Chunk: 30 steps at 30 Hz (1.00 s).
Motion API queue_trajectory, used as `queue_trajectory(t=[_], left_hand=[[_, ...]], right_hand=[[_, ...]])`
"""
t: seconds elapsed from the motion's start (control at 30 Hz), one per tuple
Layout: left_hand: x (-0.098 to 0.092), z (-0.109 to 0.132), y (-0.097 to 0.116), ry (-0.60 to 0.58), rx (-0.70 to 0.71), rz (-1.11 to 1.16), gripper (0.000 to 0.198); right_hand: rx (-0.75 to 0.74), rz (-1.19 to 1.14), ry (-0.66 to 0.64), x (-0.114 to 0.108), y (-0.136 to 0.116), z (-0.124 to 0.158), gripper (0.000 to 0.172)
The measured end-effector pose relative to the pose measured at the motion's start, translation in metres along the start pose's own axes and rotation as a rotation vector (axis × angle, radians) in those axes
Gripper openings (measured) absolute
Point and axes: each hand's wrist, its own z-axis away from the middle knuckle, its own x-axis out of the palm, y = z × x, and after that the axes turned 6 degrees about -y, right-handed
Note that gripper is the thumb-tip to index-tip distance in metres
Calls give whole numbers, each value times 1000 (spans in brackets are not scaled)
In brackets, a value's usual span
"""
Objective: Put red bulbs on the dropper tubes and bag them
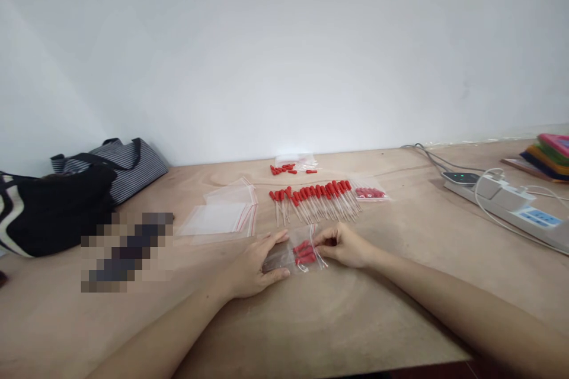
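Note:
A clear zip bag (290, 263) lies near the middle of the table. In it are several glass droppers with red rubber bulbs (304, 252), bulbs toward its right end. My left hand (260, 263) grips the bag's left part, with the thumb along the near side and the fingers along the far side. At the bag's mouth, my right hand (340, 244) is closed in a pinch on the edge beside the bulbs; the fingertips are partly hidden. Just beyond the hands lies a row of loose droppers (317, 198), red bulbs pointing away.
Flat zip bags (217, 216) are spread to the left of the row. A filled bag (371, 192) lies at its right. Loose red bulbs (282, 169) sit near the wall. A power strip (511, 204) with cables is at right, dark bags (62, 204) at left.

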Motion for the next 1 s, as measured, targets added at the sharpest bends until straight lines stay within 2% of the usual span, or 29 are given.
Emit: queue_trajectory(t=[0.13, 0.23, 0.3, 0.33, 0.4, 0.47, 0.57, 0.67, 0.8, 1.0], left_hand=[[-1, 0, 2, -3, -11, -2, 63], [-1, 0, 2, 8, 8, 1, 63], [-1, 1, 2, 7, 14, 5, 63], [-1, 1, 2, 4, 14, 4, 62], [-2, 1, 1, -3, 11, 0, 63], [-2, 1, 1, -13, 6, -3, 63], [-2, 1, 2, -19, -10, -4, 63], [-3, 1, 4, -17, -23, 3, 62], [-4, 2, 6, -22, -32, 5, 61], [-4, 2, 5, -19, -28, 5, 60]], right_hand=[[11, 35, 97, 1, 0, -6, 18], [-29, 67, 41, 0, 0, -8, 16], [-41, 75, 12, -10, 0, -10, 17], [-25, 86, 38, -19, 1, -11, 18], [54, 195, 205, -43, 5, -16, 18], [230, 368, 530, -72, 11, -24, 13], [330, 422, 695, -106, 22, -39, 20], [385, 425, 743, -119, 33, -54, 21], [422, 367, 740, -119, 41, -67, 10], [386, 185, 800, -129, 33, -60, 13]])
